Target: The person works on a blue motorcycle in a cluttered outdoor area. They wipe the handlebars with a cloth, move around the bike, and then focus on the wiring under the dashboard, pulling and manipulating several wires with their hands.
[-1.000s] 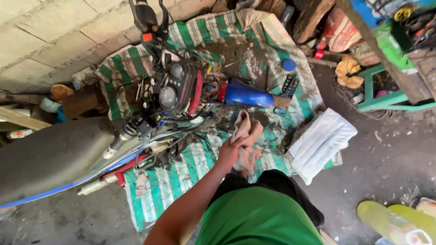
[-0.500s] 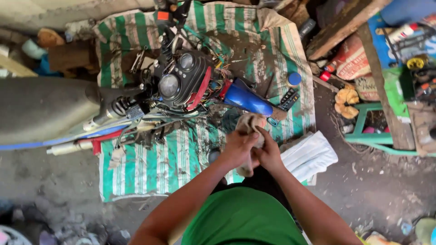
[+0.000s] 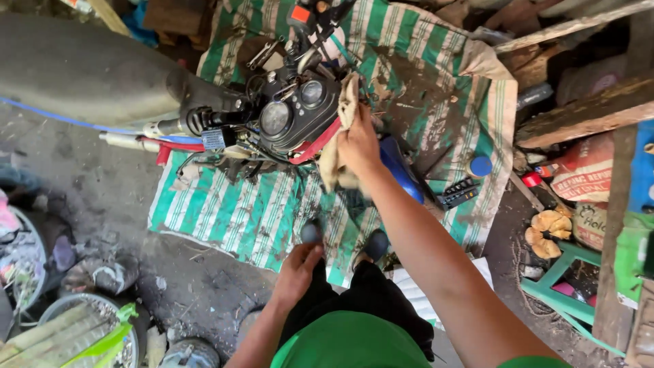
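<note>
- Rag [image 3: 335, 146] in the right hand [image 3: 359, 142], a dirty beige cloth bunched in closed fingers and pressed against the side of the motorcycle instrument cluster [image 3: 294, 112], the arm stretched forward over the knees; it looks like the cloth is held bunched so it can rub into the edge by the red trim.
- Left hand [image 3: 297, 272] rests low on the person's own knee, fingers curled loosely over the dark trouser cloth and holding nothing; I judge it is there as a brace while the other arm reaches.
- Cluster sits on the stripped front of a bike lying across a green-and-white striped mat [image 3: 259, 218], which keeps the parts off the dusty floor.
- Blue tank part [image 3: 398, 167] lies just beside the right wrist, partly hidden under the forearm.
- Cables and loose wires [image 3: 225, 136] crowd the left side of the gauges and could snag the cloth.
- Grey seat [image 3: 88, 75] stretches away at upper left.
- Blue-capped can [image 3: 481, 167] and black comb-like piece [image 3: 460, 193] sit at the mat's right edge, near the elbow's path; a green stool [image 3: 565, 286] and sacks [image 3: 586, 174] close off the right.
</note>
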